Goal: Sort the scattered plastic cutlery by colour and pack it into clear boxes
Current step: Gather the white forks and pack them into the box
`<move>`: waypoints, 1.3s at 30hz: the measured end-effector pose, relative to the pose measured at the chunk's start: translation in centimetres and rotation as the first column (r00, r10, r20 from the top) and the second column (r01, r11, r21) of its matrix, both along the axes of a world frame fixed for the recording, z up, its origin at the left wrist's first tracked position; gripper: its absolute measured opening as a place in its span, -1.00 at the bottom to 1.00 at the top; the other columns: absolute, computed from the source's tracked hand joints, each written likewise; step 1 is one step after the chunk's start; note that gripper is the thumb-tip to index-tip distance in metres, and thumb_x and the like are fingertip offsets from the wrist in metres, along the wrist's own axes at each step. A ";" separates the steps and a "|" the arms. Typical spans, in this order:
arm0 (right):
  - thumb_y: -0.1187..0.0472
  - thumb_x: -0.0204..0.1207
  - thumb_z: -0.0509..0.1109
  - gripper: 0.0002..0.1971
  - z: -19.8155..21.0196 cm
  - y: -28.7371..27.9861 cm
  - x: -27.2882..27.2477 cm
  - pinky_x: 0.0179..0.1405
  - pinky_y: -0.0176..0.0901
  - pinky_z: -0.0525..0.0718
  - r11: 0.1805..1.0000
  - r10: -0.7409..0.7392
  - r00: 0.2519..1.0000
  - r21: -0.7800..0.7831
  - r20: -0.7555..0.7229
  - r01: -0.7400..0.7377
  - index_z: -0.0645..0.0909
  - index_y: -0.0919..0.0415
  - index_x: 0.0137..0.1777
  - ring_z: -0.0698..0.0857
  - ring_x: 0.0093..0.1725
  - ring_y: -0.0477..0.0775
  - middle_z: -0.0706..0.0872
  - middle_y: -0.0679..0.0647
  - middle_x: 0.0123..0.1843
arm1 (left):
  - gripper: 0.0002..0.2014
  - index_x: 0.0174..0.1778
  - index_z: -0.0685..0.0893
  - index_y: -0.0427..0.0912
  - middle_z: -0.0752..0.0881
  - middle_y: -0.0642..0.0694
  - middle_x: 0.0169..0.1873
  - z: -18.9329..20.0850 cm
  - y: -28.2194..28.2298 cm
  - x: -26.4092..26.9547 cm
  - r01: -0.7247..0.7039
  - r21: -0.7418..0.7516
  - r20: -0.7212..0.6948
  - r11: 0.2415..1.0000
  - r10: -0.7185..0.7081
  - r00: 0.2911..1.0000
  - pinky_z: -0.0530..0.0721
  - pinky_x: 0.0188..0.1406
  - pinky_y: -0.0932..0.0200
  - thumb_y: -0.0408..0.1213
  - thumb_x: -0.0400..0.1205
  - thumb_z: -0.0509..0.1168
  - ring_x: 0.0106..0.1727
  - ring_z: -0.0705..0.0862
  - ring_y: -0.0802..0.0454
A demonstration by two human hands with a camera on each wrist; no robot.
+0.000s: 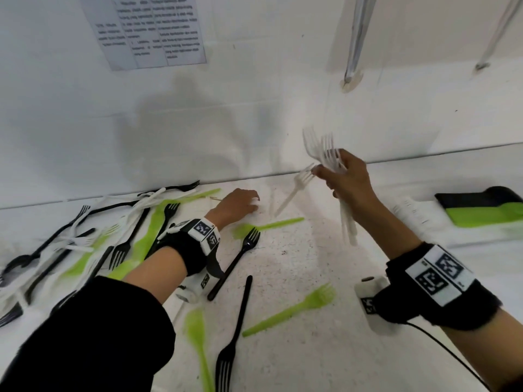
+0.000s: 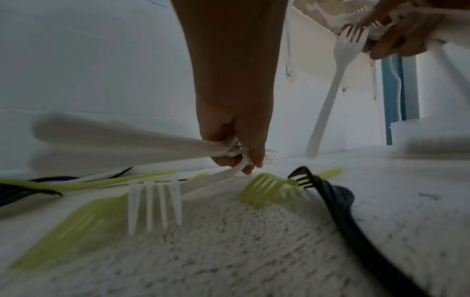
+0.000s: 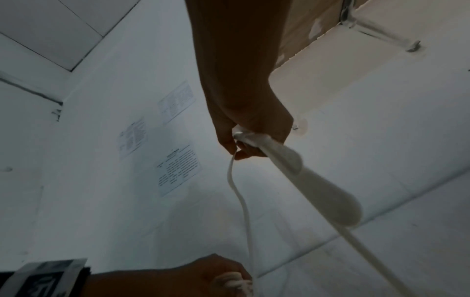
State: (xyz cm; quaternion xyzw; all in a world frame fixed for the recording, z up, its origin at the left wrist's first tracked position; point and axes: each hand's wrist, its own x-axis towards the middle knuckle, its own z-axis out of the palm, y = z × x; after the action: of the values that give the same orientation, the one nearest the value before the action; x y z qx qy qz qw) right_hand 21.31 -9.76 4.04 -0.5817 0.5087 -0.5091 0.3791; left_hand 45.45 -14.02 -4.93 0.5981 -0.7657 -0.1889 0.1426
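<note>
Raised above the table's back edge, my right hand [image 1: 325, 172] grips a bundle of white forks [image 1: 322, 149] with the tines up. Its fingertips also pinch a single white fork [image 1: 294, 190] that hangs down to the left. In the right wrist view the same bundle [image 3: 305, 176] sticks out of the right hand [image 3: 244, 146]. Low on the table by the wall, my left hand [image 1: 252, 203] curls over something; the left wrist view shows the left hand [image 2: 241, 160] gripping several white forks [image 2: 114, 140], handles pointing left. Green forks [image 1: 294, 306] and black forks [image 1: 240, 256] lie scattered.
A mixed pile of black, white and green cutlery [image 1: 93, 236] lies at the table's left. Clear boxes [image 1: 430, 224] at the right hold black and green cutlery [image 1: 486, 210]. The white wall [image 1: 254, 108] stands right behind the table. A cable [image 1: 452, 355] runs from my right wrist.
</note>
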 end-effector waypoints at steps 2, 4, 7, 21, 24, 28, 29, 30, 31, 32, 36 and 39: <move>0.25 0.36 0.45 -0.83 0.5 -0.1 0.8 -0.41 -0.20 0.35 0.999 -0.026 0.998 -0.040 0.058 0.029 0.50 0.05 -0.29 0.44 -0.38 -0.03 0.49 -0.08 -0.43 | -0.76 0.19 0.62 -0.33 0.69 -0.25 0.14 0.7 0.2 -0.1 -0.006 -0.089 0.016 0.996 0.007 1.000 0.49 0.11 0.08 -0.32 0.66 0.24 0.19 0.61 -0.19; 0.16 0.29 0.38 -0.85 0.9 0.0 2.1 -0.40 -0.14 0.35 0.997 -0.040 0.994 -0.057 0.103 0.046 0.52 0.22 -0.24 0.44 -0.35 0.02 0.49 0.01 -0.40 | -0.75 0.23 0.58 -0.31 0.66 -0.25 0.16 2.1 0.7 0.1 -0.048 -0.164 0.000 0.985 0.049 0.999 0.47 0.12 0.09 -0.31 0.68 0.18 0.20 0.59 -0.18; 0.04 0.24 0.33 -0.73 1.4 0.1 4.2 -0.35 0.00 0.58 0.999 -0.031 0.979 -0.021 0.200 0.036 0.52 0.26 -0.24 0.59 -0.32 0.05 0.57 0.06 -0.36 | -0.76 0.24 0.53 -0.28 0.62 -0.24 0.10 4.8 1.9 1.5 -0.145 -0.240 -0.101 0.960 0.124 0.987 0.55 0.05 0.04 -0.34 0.70 0.11 0.04 0.63 -0.18; 0.32 0.42 0.48 -0.57 -4.8 -0.4 18.1 -0.27 -0.18 0.56 0.769 0.503 0.483 0.116 -0.717 -0.628 0.53 0.24 0.29 0.67 -0.08 0.20 0.60 0.21 0.12 | -0.84 -0.03 0.64 -0.15 0.57 0.07 -0.41 13.0 14.0 9.0 -0.262 -0.206 -0.303 0.943 0.193 0.933 0.54 -0.49 0.32 -0.42 0.67 0.17 -0.60 0.52 0.28; 0.37 0.47 0.37 -0.53 -5.7 0.0 19.4 0.10 -0.04 0.47 0.678 0.412 0.291 0.077 -0.863 -0.731 0.50 0.20 0.40 0.55 0.30 0.19 0.56 0.14 0.36 | -0.92 -0.13 0.65 -0.13 0.60 0.07 -0.43 12.0 16.1 9.8 -0.242 -0.145 -0.206 0.959 0.210 0.956 0.47 -0.47 0.39 -0.31 0.65 0.26 -0.55 0.53 0.29; 0.33 0.52 0.29 -0.56 -6.0 0.4 20.8 0.14 -0.05 0.48 0.623 0.341 0.122 0.127 -0.932 -0.772 0.51 0.08 0.40 0.55 0.34 0.14 0.58 0.02 0.38 | -0.74 -0.25 0.65 -0.23 0.58 0.10 -0.46 10.1 17.6 10.9 -0.260 -0.140 -0.144 0.955 0.240 0.960 0.38 -0.36 0.38 -0.07 0.51 0.29 -0.38 0.53 0.30; 0.32 0.53 0.28 -0.57 -6.1 0.5 21.0 0.11 -0.07 0.47 0.617 0.320 0.078 0.145 -0.944 -0.773 0.50 0.07 0.41 0.55 0.34 0.14 0.59 0.02 0.36 | -0.74 -0.27 0.64 -0.24 0.55 0.11 -0.49 9.8 17.8 11.1 -0.260 -0.118 -0.138 0.958 0.244 0.960 0.34 -0.41 0.46 -0.07 0.51 0.29 -0.40 0.52 0.36; 0.32 0.53 0.28 -0.57 -6.1 0.5 21.2 0.05 -0.08 0.47 0.615 0.308 0.060 0.150 -0.950 -0.774 0.50 0.07 0.40 0.55 0.32 0.14 0.59 0.05 0.33 | -0.75 -0.27 0.64 -0.24 0.52 0.12 -0.51 9.5 17.9 11.2 -0.262 -0.091 -0.127 0.961 0.250 0.960 0.34 -0.45 0.47 -0.10 0.53 0.34 -0.45 0.52 0.41; 0.32 0.53 0.28 -0.58 -6.2 0.5 21.3 -0.01 -0.08 0.46 0.616 0.306 0.070 0.141 -0.949 -0.775 0.50 0.08 0.39 0.56 0.29 0.16 0.59 0.08 0.30 | -0.77 -0.26 0.66 -0.25 0.50 0.11 -0.53 9.3 18.0 11.2 -0.268 -0.062 -0.110 0.962 0.260 0.959 0.34 -0.49 0.45 -0.14 0.56 0.38 -0.48 0.51 0.40; 0.32 0.52 0.30 -0.58 -6.2 0.5 21.3 -0.04 -0.08 0.45 0.619 0.315 0.100 0.124 -0.944 -0.775 0.51 0.10 0.38 0.57 0.27 0.17 0.59 0.10 0.27 | -0.77 -0.25 0.68 -0.29 0.50 0.08 -0.53 9.1 18.1 11.2 -0.271 -0.041 -0.085 0.962 0.267 0.960 0.34 -0.50 0.39 -0.17 0.57 0.40 -0.50 0.51 0.34; 0.26 0.50 0.40 -0.63 -5.9 0.5 20.9 0.01 -0.12 0.45 0.654 0.390 0.333 0.003 -0.859 -0.757 0.57 0.17 0.32 0.59 0.25 0.17 0.67 0.11 0.26 | -0.72 -0.34 0.69 -0.24 0.52 -0.01 -0.55 7.7 18.5 10.7 -0.284 0.039 -0.045 0.958 0.285 0.957 0.32 -0.42 0.20 -0.07 0.48 0.48 -0.48 0.45 0.16; 0.27 0.50 0.42 -0.71 -4.8 0.7 20.5 -0.09 -0.13 0.46 0.651 0.385 0.448 -0.107 -0.807 -0.751 0.63 0.24 0.22 0.65 0.12 0.20 0.72 0.16 0.17 | -0.64 -0.29 0.68 -0.27 0.63 -0.08 -0.44 6.2 18.6 10.0 -0.269 0.121 0.053 0.956 0.264 0.963 0.41 -0.34 0.09 0.01 0.43 0.50 -0.33 0.59 0.02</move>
State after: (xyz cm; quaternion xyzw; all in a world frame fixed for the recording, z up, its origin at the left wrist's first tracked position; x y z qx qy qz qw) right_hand 41.81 -9.02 -0.78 -0.9415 0.2459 -0.1740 0.1512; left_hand 55.43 4.60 1.25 0.7069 -0.6669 -0.2058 0.1145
